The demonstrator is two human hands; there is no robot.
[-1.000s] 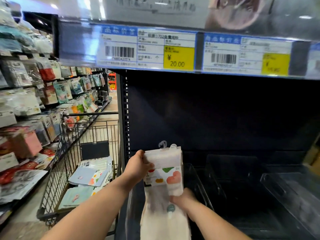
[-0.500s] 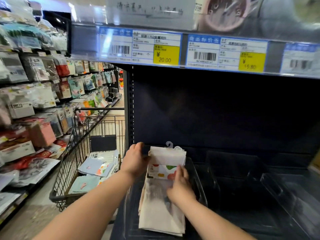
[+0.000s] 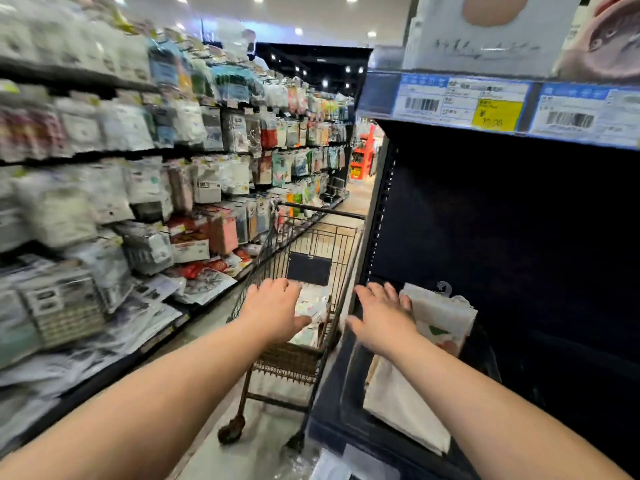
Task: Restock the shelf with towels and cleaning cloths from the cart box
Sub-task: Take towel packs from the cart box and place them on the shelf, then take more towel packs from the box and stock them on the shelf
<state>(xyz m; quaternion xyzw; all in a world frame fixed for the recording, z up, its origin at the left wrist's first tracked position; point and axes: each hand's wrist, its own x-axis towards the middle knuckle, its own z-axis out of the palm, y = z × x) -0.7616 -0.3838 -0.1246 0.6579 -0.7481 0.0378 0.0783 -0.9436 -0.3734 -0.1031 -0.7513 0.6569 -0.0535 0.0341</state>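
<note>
Two hands reach forward in the middle of the frame, both released with fingers straight and spread, grasping nothing. The left hand (image 3: 273,306) hangs palm down over the near end of the wire cart (image 3: 308,237), which stands in the aisle at lower centre. Pale packs (image 3: 313,306) with small coloured prints lie in the cart's basket just past this hand's fingertips and thumb, partly hidden by it.

The right hand (image 3: 384,320) hovers at the left edge of the dark shelf (image 3: 519,237) on the right of the frame. The hanging towel pack (image 3: 441,315), white with a clear hook on top and a coloured printed band, stands propped in a dark tray (image 3: 346,393) on that shelf, just right of the right hand; whether the fingers touch its edge cannot be told. More pale folded cloths (image 3: 405,407) lie flat in the tray below the right wrist.

Price labels (image 3: 460,102) run along the shelf edge at upper right. Blurred packaged goods (image 3: 194,174) fill the racks on the left.
</note>
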